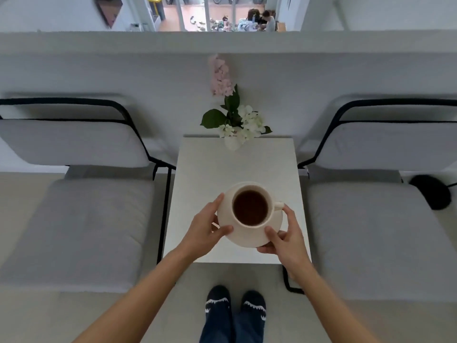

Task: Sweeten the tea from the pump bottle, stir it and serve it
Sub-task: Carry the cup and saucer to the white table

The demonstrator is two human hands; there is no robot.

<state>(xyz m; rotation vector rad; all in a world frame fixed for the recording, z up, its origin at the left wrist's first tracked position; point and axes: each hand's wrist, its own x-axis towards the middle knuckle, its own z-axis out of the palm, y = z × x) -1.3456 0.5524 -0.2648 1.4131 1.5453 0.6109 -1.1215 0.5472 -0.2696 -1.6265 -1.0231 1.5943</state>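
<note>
A cream cup (249, 206) full of dark tea stands on a cream saucer (249, 238), its handle pointing right. My left hand (205, 229) grips the saucer's left rim, thumb on top. My right hand (284, 240) grips the saucer's right front rim, forefinger near the cup handle. The saucer is over the near half of a small white side table (222, 169); whether it touches the tabletop I cannot tell. No pump bottle or spoon is in view.
A white vase of white and pink flowers (236, 125) stands at the table's far edge. Grey cushioned chairs with black frames flank the table, left (86, 219) and right (371, 231). My feet (235, 308) are just before the table. A white wall is behind.
</note>
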